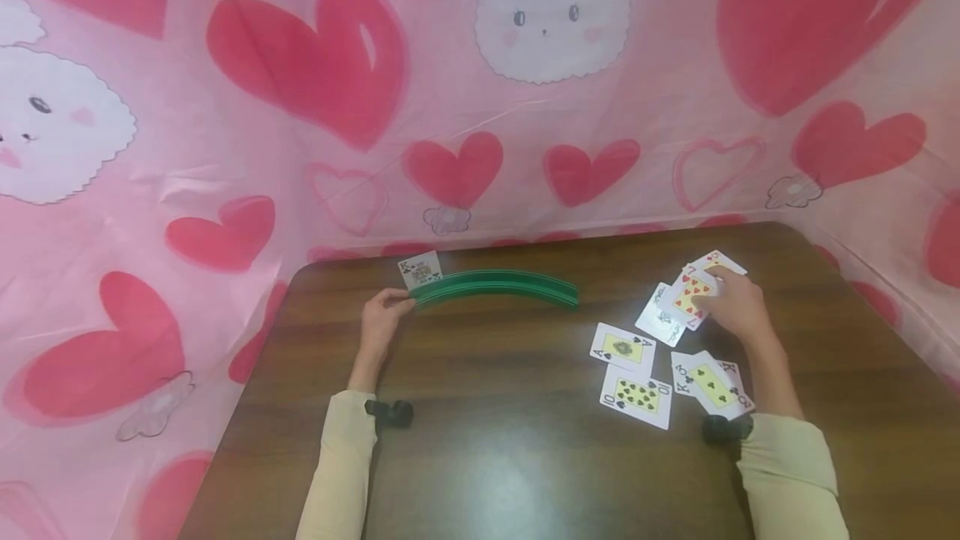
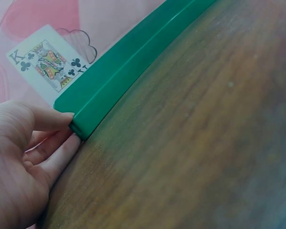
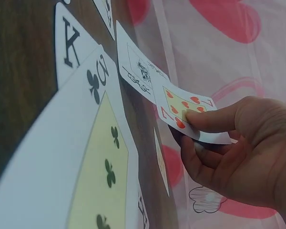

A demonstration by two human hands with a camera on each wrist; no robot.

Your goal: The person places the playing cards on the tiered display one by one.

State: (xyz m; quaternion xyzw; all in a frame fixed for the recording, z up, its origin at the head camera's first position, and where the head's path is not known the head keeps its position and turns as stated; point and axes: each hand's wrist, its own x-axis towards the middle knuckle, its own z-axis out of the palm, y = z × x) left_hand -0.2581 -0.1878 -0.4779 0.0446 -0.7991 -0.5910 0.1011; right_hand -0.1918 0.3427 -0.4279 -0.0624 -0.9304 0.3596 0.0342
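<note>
My left hand [image 1: 381,325] pinches the left end of a curved green playing-card holder [image 1: 495,283] standing on the table. A king of clubs [image 2: 35,69] stands upright in that end of the holder. Over at the right, my right hand [image 1: 738,304] pinches a seven of hearts [image 3: 168,106], thumb on its face and fingers beneath. The seven overlaps a joker card [image 1: 660,317]. Behind the seven, partly covered by it and the hand, is a card with red diamond marks [image 1: 712,258].
An ace of spades [image 1: 623,347] overlaps a black ten [image 1: 636,397] on the brown wooden table [image 1: 480,440]. Beside my right wrist, a three of clubs [image 1: 712,386] partly covers a king [image 1: 681,373]. A pink heart-patterned cloth [image 1: 517,115] hangs behind the table.
</note>
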